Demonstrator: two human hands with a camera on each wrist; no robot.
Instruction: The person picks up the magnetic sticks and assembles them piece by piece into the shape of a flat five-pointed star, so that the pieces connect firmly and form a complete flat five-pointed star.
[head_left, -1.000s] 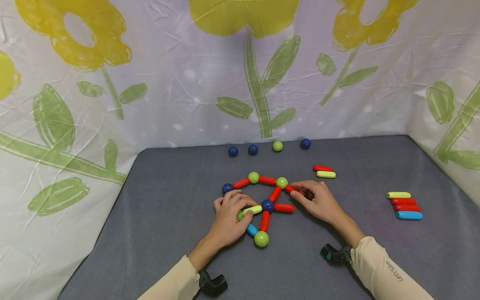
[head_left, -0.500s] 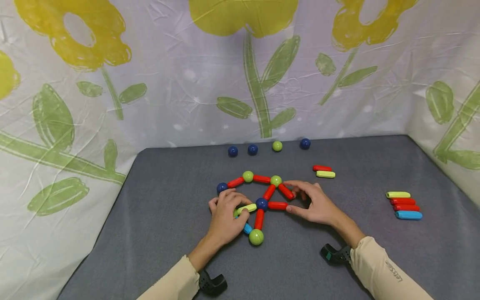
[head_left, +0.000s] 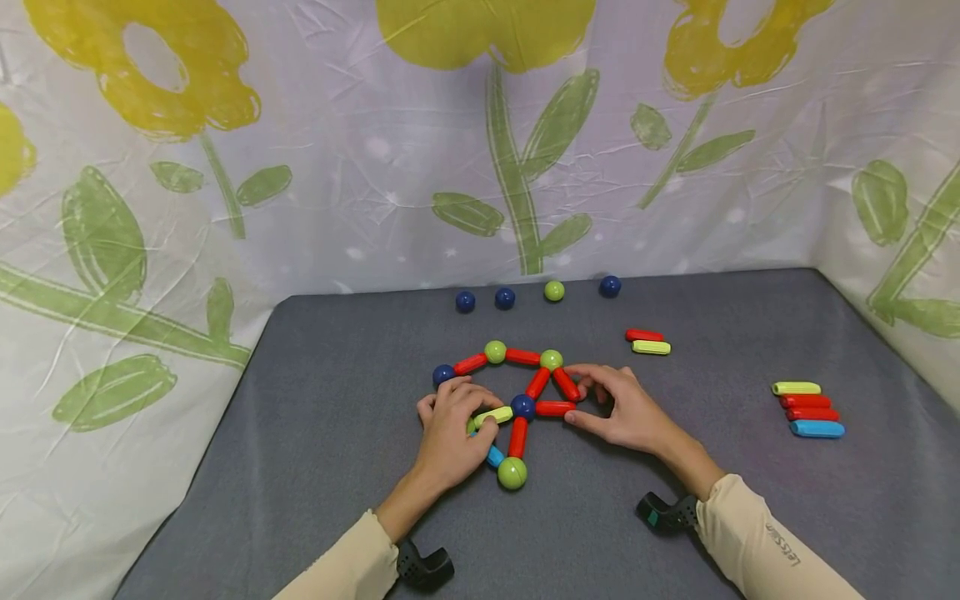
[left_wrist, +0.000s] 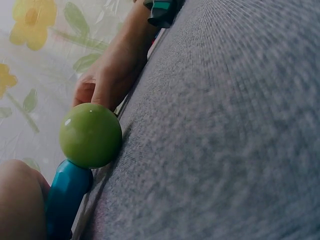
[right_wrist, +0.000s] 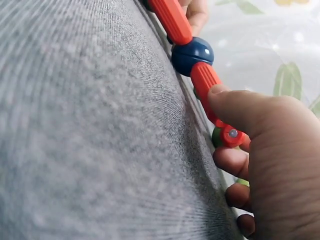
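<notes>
Magnetic rods and balls form a joined figure on the grey table. My left hand (head_left: 453,429) grips its left side, fingers over a yellow-green rod (head_left: 492,417) and a green ball mostly hidden beneath. A blue rod (left_wrist: 67,200) runs from there to the front green ball (left_wrist: 91,135). At the centre is a dark blue ball (head_left: 523,407). My right hand (head_left: 626,408) pinches two red rods: its thumb presses the level red rod (head_left: 556,408), and its fingers touch the slanting red rod (head_left: 566,384) below a green ball (head_left: 551,360). The free rod ends lie close together.
Several loose balls, dark blue (head_left: 505,298) and green (head_left: 554,291), stand in a row along the back. A red rod (head_left: 645,335) and a yellow-green rod (head_left: 651,347) lie behind my right hand. Farther right is a stack of rods, the blue rod (head_left: 817,429) nearest.
The figure has shifted slightly left. My right thumb has moved down onto the level red rod, and the slanting red rod has swung so its free end is nearer that rod's end.
</notes>
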